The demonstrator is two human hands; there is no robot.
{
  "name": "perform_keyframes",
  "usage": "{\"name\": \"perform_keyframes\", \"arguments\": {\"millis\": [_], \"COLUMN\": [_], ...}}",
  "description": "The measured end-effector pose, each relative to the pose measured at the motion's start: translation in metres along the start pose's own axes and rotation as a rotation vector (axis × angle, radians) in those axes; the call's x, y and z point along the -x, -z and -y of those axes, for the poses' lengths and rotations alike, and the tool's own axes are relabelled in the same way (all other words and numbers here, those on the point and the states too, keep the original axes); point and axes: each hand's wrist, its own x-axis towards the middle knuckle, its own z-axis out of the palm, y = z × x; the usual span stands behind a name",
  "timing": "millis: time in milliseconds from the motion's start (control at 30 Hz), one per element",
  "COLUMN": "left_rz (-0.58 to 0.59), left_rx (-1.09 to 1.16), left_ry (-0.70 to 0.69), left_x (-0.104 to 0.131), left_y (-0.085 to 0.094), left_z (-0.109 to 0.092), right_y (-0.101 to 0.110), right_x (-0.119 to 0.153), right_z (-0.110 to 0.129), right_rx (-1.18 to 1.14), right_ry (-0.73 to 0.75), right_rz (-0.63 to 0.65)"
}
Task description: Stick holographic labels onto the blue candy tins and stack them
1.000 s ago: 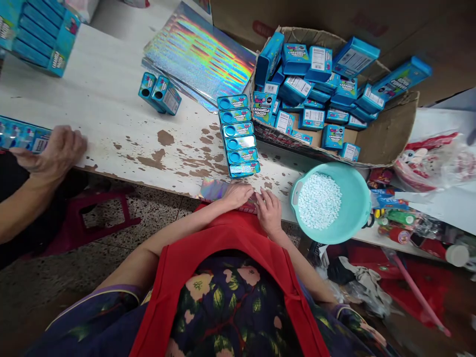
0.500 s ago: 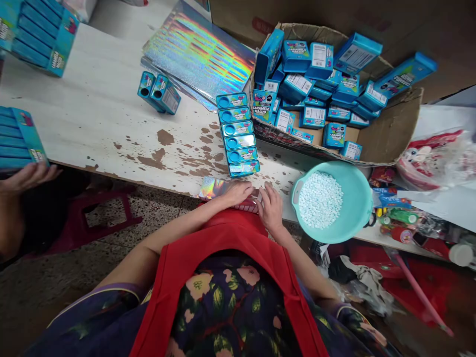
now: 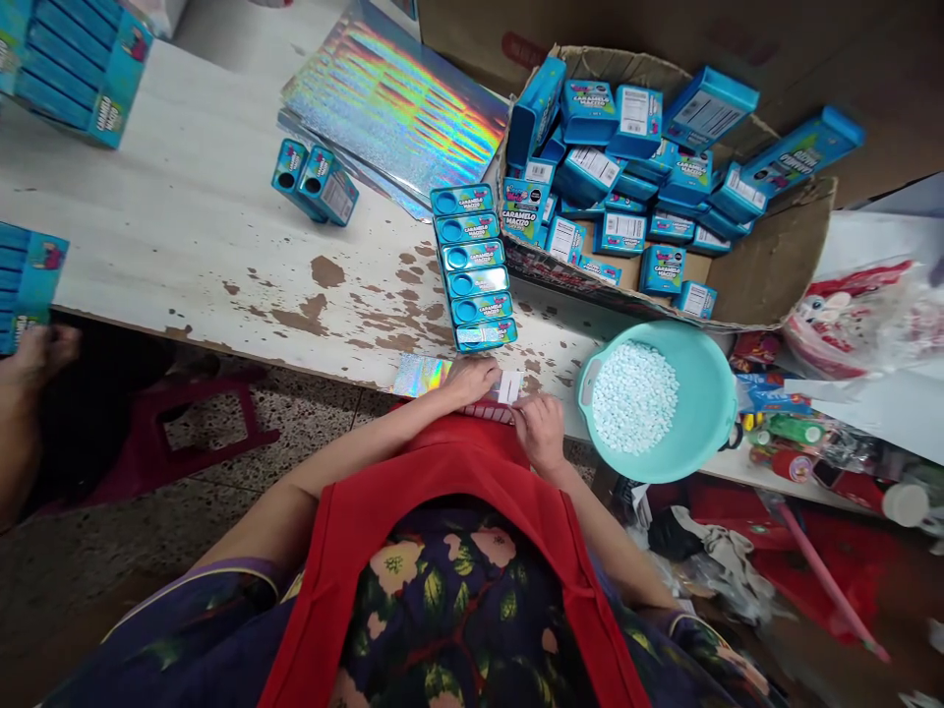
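My left hand [image 3: 472,382] is closed over a shiny holographic sheet [image 3: 422,375] at the table's front edge, just above my lap. White rectangular labels [image 3: 508,386] show on the strip between my hands. My right hand [image 3: 541,430] pinches at the right end of this strip, with its thumb and fingertips together; what sits between them is too small to make out. Red material with pale lines [image 3: 491,411] lies under the strip. Just beyond my hands stands a row of several blue candy tins [image 3: 474,267], and the nearest one has a shiny strip across it.
A cardboard box [image 3: 793,256] of blue tins is at the back right. A turquoise basin [image 3: 704,403] holds small white candies [image 3: 635,396]. Holographic sheets [image 3: 398,108] and two upright tins [image 3: 316,184] lie farther back. Another person's hand [image 3: 44,354] touches blue packs [image 3: 29,280] at left.
My right hand has drawn back slightly and closed into a pinch, uncovering white labels. My left hand has stayed almost still. The other person's hand and pack have shifted left.
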Motion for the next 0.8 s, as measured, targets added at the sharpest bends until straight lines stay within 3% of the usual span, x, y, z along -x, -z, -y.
{"name": "perform_keyframes", "arguments": {"millis": [100, 200, 300, 367, 467, 567, 700, 800], "left_rz": [-0.074, -0.131, 0.023, 0.079, 0.018, -0.112, -0.292, -0.349], "left_rx": [0.046, 0.34, 0.652, 0.723, 0.726, 0.645, 0.524, 0.521], "left_ry": [-0.008, -0.151, -0.262, -0.188, -0.043, -0.009, 0.011, -0.007], "left_x": [0.008, 0.025, 0.04, 0.048, 0.06, 0.071, 0.072, 0.059], "left_y": [0.001, 0.01, 0.025, 0.038, 0.064, 0.098, 0.135, 0.143], "left_z": [-0.003, -0.012, -0.026, -0.036, -0.046, -0.046, -0.025, -0.004], "right_y": [0.024, 0.052, 0.074, 0.082, 0.084, 0.077, 0.061, 0.044], "right_x": [-0.011, -0.021, -0.032, -0.04, -0.057, -0.084, -0.131, -0.157], "right_z": [0.006, 0.016, 0.026, 0.034, 0.045, 0.06, 0.075, 0.075], "right_rx": [-0.093, -0.25, -0.349, -0.374, -0.413, -0.475, -0.495, -0.446], "right_ry": [-0.081, -0.131, -0.162, -0.195, -0.269, -0.304, -0.218, -0.193], "right_rz": [-0.061, -0.106, -0.104, -0.121, -0.185, -0.25, -0.334, -0.364]}}
